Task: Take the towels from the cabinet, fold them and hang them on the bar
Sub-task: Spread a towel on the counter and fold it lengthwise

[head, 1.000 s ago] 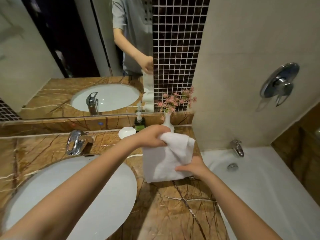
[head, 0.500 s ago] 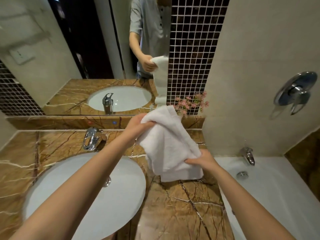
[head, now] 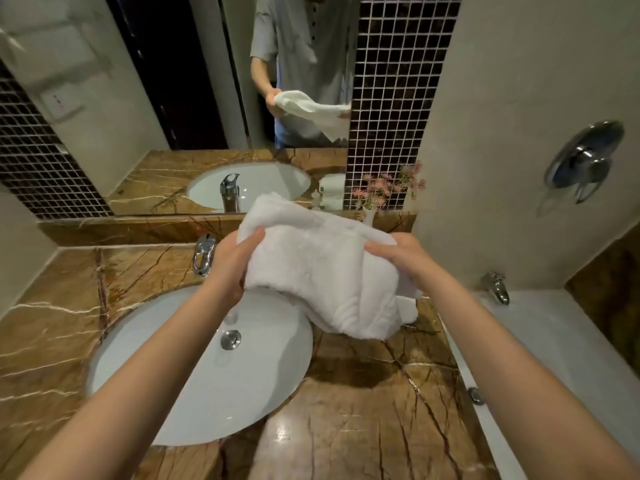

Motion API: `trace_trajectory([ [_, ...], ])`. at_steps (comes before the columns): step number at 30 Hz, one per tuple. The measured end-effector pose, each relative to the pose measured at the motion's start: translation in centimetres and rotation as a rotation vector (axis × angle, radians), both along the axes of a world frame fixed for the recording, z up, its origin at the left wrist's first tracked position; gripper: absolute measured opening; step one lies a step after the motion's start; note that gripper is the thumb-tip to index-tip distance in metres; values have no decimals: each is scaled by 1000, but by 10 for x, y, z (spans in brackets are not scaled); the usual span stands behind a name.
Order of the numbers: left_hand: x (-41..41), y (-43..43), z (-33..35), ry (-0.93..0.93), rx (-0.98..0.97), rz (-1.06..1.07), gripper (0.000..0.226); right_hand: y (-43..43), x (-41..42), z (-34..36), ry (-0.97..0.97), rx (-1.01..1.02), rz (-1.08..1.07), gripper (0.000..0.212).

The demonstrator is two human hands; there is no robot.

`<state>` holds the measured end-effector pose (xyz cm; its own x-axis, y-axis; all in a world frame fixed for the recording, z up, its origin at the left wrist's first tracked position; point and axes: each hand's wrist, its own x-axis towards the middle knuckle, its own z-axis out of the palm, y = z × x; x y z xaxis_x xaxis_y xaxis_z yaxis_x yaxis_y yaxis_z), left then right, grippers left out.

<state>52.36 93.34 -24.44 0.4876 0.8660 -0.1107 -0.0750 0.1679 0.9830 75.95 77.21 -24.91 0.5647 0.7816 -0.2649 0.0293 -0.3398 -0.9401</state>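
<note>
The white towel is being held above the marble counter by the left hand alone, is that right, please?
Not quite: the head view shows the left hand and the right hand both gripping the white towel above the marble counter.

We count two hands, the left hand (head: pixel 228 261) and the right hand (head: pixel 405 258), and one towel (head: pixel 322 268) gripped in their fingers. Under the fingers lie one sink (head: pixel 173 375) and one drain (head: pixel 230 339). Past the left fingers stands one faucet (head: pixel 204 254), past the right fingers one vase of flowers (head: pixel 377 192). Right of them: one bathtub (head: pixel 554 341), one spout (head: pixel 497 287), one wall valve (head: pixel 585 161).
</note>
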Motion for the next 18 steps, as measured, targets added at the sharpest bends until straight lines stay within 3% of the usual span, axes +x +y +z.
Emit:
trace_trajectory([
  [2,-23,-10,-11,50,-29,36,30,0,-9,4,-3,-72,49,15],
  [5,-59,-30,-35,114,-71,58,32,-1,-33,2,-5,-224,112,74],
  [6,-70,-36,-45,153,-69,55,31,-3,-43,-1,-11,-280,137,84],
  [13,-131,-84,-115,424,-60,16,29,-16,-109,-56,-144,-578,278,74],
  [16,-149,-98,-143,498,-66,-49,30,-19,-130,-89,-297,-675,372,79],
  [18,-159,-103,-163,578,-39,-101,36,-21,-144,-107,-502,-750,433,71],
])
